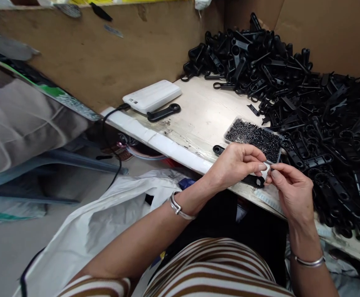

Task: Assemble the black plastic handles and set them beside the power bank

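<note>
Just above the table's front edge, my left hand [237, 164] pinches a small white piece [265, 170], with thumb and forefinger closed on it. My right hand [292, 187] meets it from the other side, its thumb and fingertips pressed together at the piece's edge; whether they hold something else too is hidden. Beneath the hands lies a black plastic handle-shaped part [219, 150], mostly covered by my left hand. Right behind the fingers stands a clear plastic box [229, 139] full of tiny dark pieces, perhaps screws.
A large heap of black plastic parts [278, 82] covers the back and right of the table [201, 107]. To the left lie a white power bank [152, 95] with a black cable [111, 111] and a single black handle part [164, 112]. A wooden board [105, 53] walls the left side.
</note>
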Tool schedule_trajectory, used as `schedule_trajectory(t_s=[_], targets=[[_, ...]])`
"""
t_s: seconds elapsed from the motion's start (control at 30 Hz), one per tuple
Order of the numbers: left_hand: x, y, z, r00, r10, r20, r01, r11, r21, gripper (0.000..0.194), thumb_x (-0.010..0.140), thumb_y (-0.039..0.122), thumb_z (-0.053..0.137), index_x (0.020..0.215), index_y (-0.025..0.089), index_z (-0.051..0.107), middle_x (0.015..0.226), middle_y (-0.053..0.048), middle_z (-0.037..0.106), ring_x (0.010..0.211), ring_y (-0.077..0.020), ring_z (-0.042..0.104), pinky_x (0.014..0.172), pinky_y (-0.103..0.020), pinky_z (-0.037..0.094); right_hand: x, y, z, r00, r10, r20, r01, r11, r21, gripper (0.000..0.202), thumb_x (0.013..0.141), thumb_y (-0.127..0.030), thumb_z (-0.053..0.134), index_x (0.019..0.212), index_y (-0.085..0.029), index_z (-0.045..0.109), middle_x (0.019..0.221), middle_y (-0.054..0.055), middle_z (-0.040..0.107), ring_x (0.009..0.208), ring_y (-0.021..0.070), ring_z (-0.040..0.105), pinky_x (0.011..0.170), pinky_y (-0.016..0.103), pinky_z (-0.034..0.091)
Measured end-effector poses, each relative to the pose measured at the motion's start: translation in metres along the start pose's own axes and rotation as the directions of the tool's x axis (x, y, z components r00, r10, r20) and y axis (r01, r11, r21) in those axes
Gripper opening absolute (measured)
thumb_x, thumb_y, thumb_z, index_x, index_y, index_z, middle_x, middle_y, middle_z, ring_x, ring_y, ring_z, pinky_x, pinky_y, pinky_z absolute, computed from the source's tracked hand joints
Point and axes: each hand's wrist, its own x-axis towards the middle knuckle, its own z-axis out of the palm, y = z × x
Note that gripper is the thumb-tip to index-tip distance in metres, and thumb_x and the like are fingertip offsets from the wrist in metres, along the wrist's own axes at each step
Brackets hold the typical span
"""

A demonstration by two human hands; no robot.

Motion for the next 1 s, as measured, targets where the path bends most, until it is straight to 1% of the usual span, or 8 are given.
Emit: schedule_trajectory(t_s=[0.23, 0.47, 0.57, 0.73, 0.8, 0.87, 0.93, 1.0], targets=[[-0.001, -0.006, 0.001, 1.0, 0.016, 0.01, -0.016, 1.0, 0.011, 0.006, 0.073, 0.011, 0.068, 0.078, 0.01, 0.066, 0.061, -0.002, 0.069, 0.059, -0.0117, 0.066, 0.061, -0.022, 0.052, -0.006, 0.001, -0.001, 1.0, -0.01, -0.009, 0.009, 1.0, -0.027, 0.013, 0.075, -0.025, 0.077, 0.086, -0.02, 0.073, 0.074, 0.001, 0.072, 0.06, 0.0138, 0.067, 0.06, 0.028, 0.059], [-0.001, -0.009, 0.003, 1.0, 0.016, -0.003, -0.016, 0.999, 0.029, 0.006, 0.071, 0.01, 0.069, 0.076, 0.01, 0.066, 0.06, -0.001, 0.067, 0.057, -0.0106, 0.064, 0.059, -0.021, 0.052, -0.013, -0.002, -0.002, 0.992, -0.117, -0.057, 0.099, 0.965, -0.244, 0.014, 0.08, -0.026, 0.073, 0.093, -0.023, 0.075, 0.081, 0.001, 0.075, 0.063, 0.0148, 0.07, 0.062, 0.029, 0.063], [-0.003, -0.009, 0.004, 1.0, 0.015, -0.014, -0.014, 1.0, 0.021, 0.007, 0.071, 0.01, 0.069, 0.077, 0.011, 0.066, 0.062, -0.001, 0.069, 0.059, -0.0115, 0.065, 0.061, -0.022, 0.053, -0.016, -0.004, -0.002, 0.993, -0.103, -0.065, 0.081, 0.958, -0.274, 0.013, 0.08, -0.028, 0.072, 0.092, -0.022, 0.075, 0.081, 0.002, 0.075, 0.065, 0.017, 0.071, 0.063, 0.031, 0.064], [-0.008, -0.01, 0.006, 0.999, 0.004, -0.032, -0.004, 1.0, -0.002, 0.01, 0.07, 0.011, 0.071, 0.079, 0.011, 0.066, 0.063, 0.0, 0.069, 0.061, -0.0116, 0.066, 0.063, -0.022, 0.052, -0.019, -0.002, -0.003, 0.992, -0.061, -0.115, 0.039, 0.983, -0.179, 0.012, 0.079, -0.027, 0.073, 0.088, -0.019, 0.072, 0.084, 0.004, 0.074, 0.065, 0.016, 0.07, 0.06, 0.029, 0.061], [-0.01, -0.012, 0.008, 0.999, 0.005, -0.039, -0.006, 1.0, -0.024, 0.012, 0.069, 0.012, 0.072, 0.079, 0.011, 0.066, 0.063, 0.0, 0.069, 0.061, -0.0116, 0.067, 0.063, -0.021, 0.052, -0.018, 0.0, -0.003, 0.993, -0.042, -0.108, 0.034, 0.997, -0.074, 0.011, 0.077, -0.025, 0.075, 0.086, -0.02, 0.072, 0.088, 0.003, 0.072, 0.061, 0.012, 0.065, 0.056, 0.025, 0.057], [-0.011, -0.013, 0.009, 0.999, 0.002, -0.042, -0.004, 0.999, -0.048, 0.012, 0.069, 0.014, 0.073, 0.079, 0.011, 0.066, 0.063, 0.0, 0.069, 0.06, -0.0114, 0.067, 0.063, -0.021, 0.052, -0.017, 0.003, -0.002, 0.996, 0.011, -0.089, -0.006, 0.999, 0.049, 0.013, 0.073, -0.024, 0.077, 0.084, -0.021, 0.071, 0.083, 0.001, 0.069, 0.055, 0.0084, 0.058, 0.053, 0.023, 0.051], [-0.013, -0.015, 0.011, 0.999, 0.002, -0.04, -0.005, 0.997, -0.077, 0.013, 0.069, 0.015, 0.074, 0.078, 0.011, 0.066, 0.062, 0.0, 0.069, 0.059, -0.0115, 0.067, 0.064, -0.022, 0.053, -0.016, 0.005, -0.001, 0.994, 0.076, -0.073, -0.065, 0.988, 0.143, 0.016, 0.07, -0.026, 0.078, 0.083, -0.022, 0.07, 0.079, -0.001, 0.065, 0.053, 0.0071, 0.052, 0.052, 0.023, 0.048], [-0.014, -0.016, 0.012, 1.0, 0.01, -0.027, -0.013, 0.994, -0.107, 0.014, 0.069, 0.017, 0.074, 0.077, 0.011, 0.065, 0.061, 0.0, 0.069, 0.059, -0.0124, 0.067, 0.065, -0.023, 0.054, -0.015, 0.006, 0.001, 0.991, 0.117, -0.066, -0.101, 0.974, 0.201, 0.019, 0.067, -0.029, 0.08, 0.081, -0.023, 0.069, 0.082, 0.0, 0.064, 0.055, 0.0075, 0.051, 0.052, 0.023, 0.047]])
